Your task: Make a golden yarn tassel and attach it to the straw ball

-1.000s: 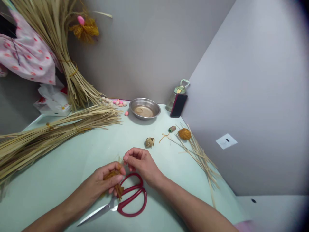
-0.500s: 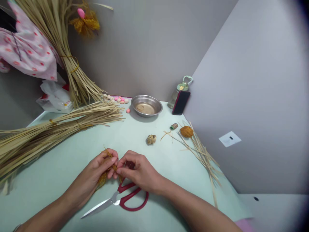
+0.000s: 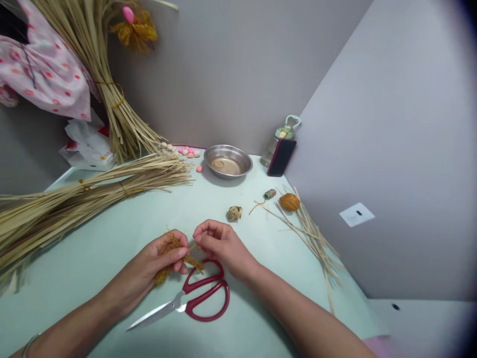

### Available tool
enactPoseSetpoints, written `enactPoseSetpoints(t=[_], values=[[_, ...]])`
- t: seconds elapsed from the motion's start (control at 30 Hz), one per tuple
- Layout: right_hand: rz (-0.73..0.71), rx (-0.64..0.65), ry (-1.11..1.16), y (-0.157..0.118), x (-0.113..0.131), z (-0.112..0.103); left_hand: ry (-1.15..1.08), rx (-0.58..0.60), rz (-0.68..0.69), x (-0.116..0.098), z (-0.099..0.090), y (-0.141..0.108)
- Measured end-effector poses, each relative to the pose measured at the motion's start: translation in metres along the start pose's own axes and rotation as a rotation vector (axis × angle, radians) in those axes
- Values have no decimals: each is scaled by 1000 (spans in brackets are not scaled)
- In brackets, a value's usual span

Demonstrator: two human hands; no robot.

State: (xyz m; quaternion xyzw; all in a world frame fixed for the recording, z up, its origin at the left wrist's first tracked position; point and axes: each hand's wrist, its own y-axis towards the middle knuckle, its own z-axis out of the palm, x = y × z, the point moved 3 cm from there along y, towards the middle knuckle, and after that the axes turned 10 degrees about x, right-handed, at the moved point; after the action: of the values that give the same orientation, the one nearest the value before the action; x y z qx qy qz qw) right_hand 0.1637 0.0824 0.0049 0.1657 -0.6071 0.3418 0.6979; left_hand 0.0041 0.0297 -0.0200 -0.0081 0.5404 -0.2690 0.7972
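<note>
My left hand (image 3: 169, 256) is closed around a small tangle of golden-brown yarn (image 3: 195, 262), whose frayed ends stick out above, below and to the right of the fingers. My right hand (image 3: 221, 246), thumb and fingertips pinched, draws on a thin yarn strand (image 3: 192, 246) that runs from the left fingertips. Just beneath the hands lie red-handled scissors (image 3: 204, 298), blades a little apart and pointing left. Beyond the right hand sits a small woven straw ball (image 3: 235, 213).
Straw bundles (image 3: 108, 184) spread on the left. A metal bowl (image 3: 228, 161), pink and cream beads (image 3: 189, 151), a phone (image 3: 282, 157) against a bottle (image 3: 269, 152) stand at the back. Right: a thread spool (image 3: 270, 194), brown yarn ball (image 3: 289, 202), loose straws (image 3: 316, 238).
My right hand has moved up and to the right, away from my left, drawing out a strand. The yarn end now shows between the hands. The view has shifted slightly.
</note>
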Motion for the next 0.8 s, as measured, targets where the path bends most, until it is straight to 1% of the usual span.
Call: enactPoseSetpoints(t=[0.1,0.17,0.2,0.23,0.3,0.37,0.4,0.47,0.5,0.6,0.67,0.8], values=[[16,-112,24,2,1,-10,-96,-40,25,-5,-2,1],[-30,-166,-55,1,3,-14,-117,-75,55,-8,-2,2],[-65,-172,-132,0,5,-14,-118,-81,57,-8,-2,2],[-100,-158,-227,-1,7,-12,-112,-78,54,-8,-2,1],[-156,-80,-419,-5,10,-6,-87,-60,34,-6,0,0],[-169,47,-546,-7,10,2,-65,-35,24,-3,1,0],[-161,111,-570,-8,9,5,-60,-26,25,-2,1,0],[-129,195,-546,-7,7,8,-55,-12,27,-1,1,0],[-109,203,-504,-6,6,8,-54,-9,27,0,0,0],[-78,133,-375,-3,3,5,-49,-10,23,-1,0,0],[-83,88,-336,-2,1,3,-53,-6,18,-2,1,-1],[-110,74,-279,-2,-2,3,-62,-5,3,-3,3,-2]])
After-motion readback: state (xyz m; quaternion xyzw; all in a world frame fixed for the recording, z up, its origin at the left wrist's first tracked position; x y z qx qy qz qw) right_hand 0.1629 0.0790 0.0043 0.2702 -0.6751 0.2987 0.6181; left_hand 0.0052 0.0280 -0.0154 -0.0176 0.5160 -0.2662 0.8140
